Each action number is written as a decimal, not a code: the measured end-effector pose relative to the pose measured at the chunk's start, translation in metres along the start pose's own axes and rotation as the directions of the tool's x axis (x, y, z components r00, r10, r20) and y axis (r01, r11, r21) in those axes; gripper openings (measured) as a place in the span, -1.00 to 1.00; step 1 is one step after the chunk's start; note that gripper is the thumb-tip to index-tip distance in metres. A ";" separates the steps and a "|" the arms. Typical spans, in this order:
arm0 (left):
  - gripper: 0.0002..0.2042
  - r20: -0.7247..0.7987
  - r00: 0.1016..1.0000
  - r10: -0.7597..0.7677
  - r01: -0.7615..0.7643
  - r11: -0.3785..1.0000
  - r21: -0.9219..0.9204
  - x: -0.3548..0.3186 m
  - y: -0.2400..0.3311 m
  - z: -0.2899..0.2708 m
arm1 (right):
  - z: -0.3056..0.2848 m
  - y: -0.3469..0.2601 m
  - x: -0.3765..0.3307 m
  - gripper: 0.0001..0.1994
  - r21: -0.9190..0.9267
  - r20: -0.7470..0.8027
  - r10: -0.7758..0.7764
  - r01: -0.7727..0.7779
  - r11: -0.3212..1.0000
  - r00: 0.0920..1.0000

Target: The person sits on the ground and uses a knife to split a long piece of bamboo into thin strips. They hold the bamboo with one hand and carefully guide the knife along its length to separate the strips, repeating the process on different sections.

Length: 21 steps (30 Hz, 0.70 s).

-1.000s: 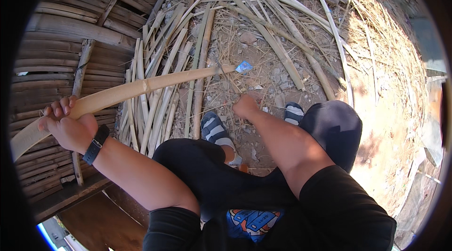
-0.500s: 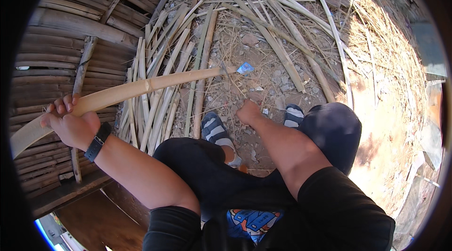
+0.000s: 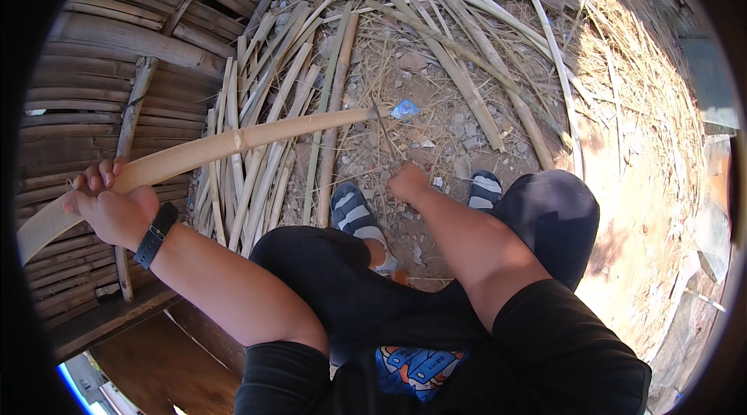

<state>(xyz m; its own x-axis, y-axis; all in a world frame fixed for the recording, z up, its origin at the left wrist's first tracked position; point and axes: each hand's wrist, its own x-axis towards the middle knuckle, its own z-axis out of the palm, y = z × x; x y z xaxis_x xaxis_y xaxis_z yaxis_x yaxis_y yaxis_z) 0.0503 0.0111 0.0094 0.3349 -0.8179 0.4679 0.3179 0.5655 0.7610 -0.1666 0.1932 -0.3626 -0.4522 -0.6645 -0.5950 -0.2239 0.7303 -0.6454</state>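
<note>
A long, pale split bamboo strip (image 3: 272,132) slants across from the left edge to the middle of the ground. My left hand (image 3: 111,193), with a dark watch on its wrist, is closed around the strip near its left end. My right hand (image 3: 408,182) is closed in a fist in front of my feet. From it a knife (image 3: 382,121) points away, its thin dark blade seen nearly edge-on and crossing the strip near the far tip. The knife's handle is hidden in the fist.
Bamboo slats (image 3: 268,115) lie in a loose pile beside a bamboo wall (image 3: 85,119) on the left. More long bamboo poles (image 3: 467,80) lie ahead over shavings and rubble. A blue wrapper (image 3: 405,109) sits by the strip's tip. My sandalled feet (image 3: 354,213) are close below.
The knife blade has shifted slightly right along the strip, nearer its tip. Both hands have moved only a little, to the left.
</note>
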 end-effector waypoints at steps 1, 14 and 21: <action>-0.68 -0.010 1.000 0.005 -0.005 1.000 -0.008 0.002 0.000 -0.002 | 0.000 0.001 0.002 -0.54 -0.006 0.014 0.011 -0.011 1.000 1.000; -0.65 -0.044 0.999 0.021 -0.017 0.997 0.074 0.003 -0.004 -0.006 | -0.017 -0.006 0.002 -0.49 -0.018 0.175 0.043 -0.041 0.999 0.984; -0.67 0.121 0.993 0.006 0.006 0.995 -0.098 0.010 0.029 -0.019 | -0.005 -0.066 -0.047 -0.52 0.085 -0.032 -0.380 0.381 0.921 0.925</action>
<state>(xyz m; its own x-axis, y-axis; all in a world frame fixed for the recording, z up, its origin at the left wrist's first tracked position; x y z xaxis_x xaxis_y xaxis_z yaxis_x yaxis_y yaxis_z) 0.0795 0.0213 0.0282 0.2269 -0.8215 0.5232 0.4054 0.5681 0.7162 -0.1346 0.1772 -0.2901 -0.3606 -0.8865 -0.2899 -0.3054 0.4059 -0.8614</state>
